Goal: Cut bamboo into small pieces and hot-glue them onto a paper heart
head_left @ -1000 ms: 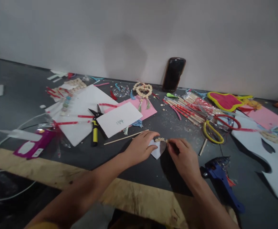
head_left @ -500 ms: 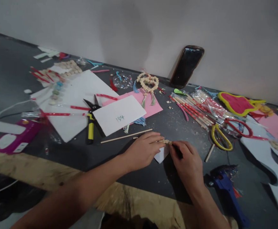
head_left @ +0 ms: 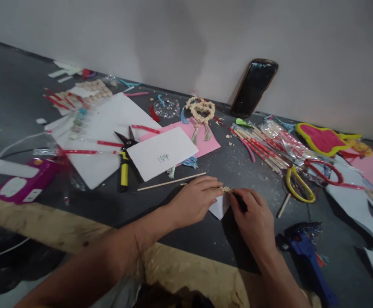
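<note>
Beaded piece (head_left: 226, 189) is between two hands, above the dark table (head_left: 189, 237).
Left hand (head_left: 194, 199) covers its left end with bent fingers, so their grip I cannot tell; right hand (head_left: 255, 216) pinches the right end. Its long axis goes roughly sideways, and the white paper (head_left: 219, 208) points toward the wooden edge (head_left: 186, 265). Glue gun (head_left: 309, 256) is cut off at bottom.

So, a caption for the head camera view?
Left hand and right hand at a small cream knobbly piece beside white paper, a phone leaning against the wall.
</note>
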Action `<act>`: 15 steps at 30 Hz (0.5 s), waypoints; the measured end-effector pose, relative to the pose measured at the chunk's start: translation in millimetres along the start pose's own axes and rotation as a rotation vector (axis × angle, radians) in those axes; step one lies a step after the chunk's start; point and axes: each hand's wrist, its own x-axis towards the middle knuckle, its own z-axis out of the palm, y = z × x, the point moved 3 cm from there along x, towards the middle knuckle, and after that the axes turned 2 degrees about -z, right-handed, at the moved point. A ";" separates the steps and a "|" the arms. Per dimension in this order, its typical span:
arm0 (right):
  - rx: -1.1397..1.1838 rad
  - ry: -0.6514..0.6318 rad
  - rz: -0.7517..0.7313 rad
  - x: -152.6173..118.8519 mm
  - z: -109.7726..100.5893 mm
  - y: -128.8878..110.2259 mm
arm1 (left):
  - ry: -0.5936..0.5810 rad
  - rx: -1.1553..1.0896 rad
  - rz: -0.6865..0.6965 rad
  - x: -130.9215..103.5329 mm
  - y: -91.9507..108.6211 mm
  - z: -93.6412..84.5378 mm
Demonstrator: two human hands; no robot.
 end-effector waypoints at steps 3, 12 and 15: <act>0.007 -0.012 0.005 -0.2 0.6 1.1 | 0.061 0.019 -0.079 8.0 3.3 -4.7; 0.007 -0.015 0.007 -0.6 1.3 2.4 | -0.042 0.126 -0.213 31.8 8.8 6.5; 0.002 -0.021 0.009 -1.1 1.3 2.3 | -0.036 0.112 -0.207 31.9 6.2 10.4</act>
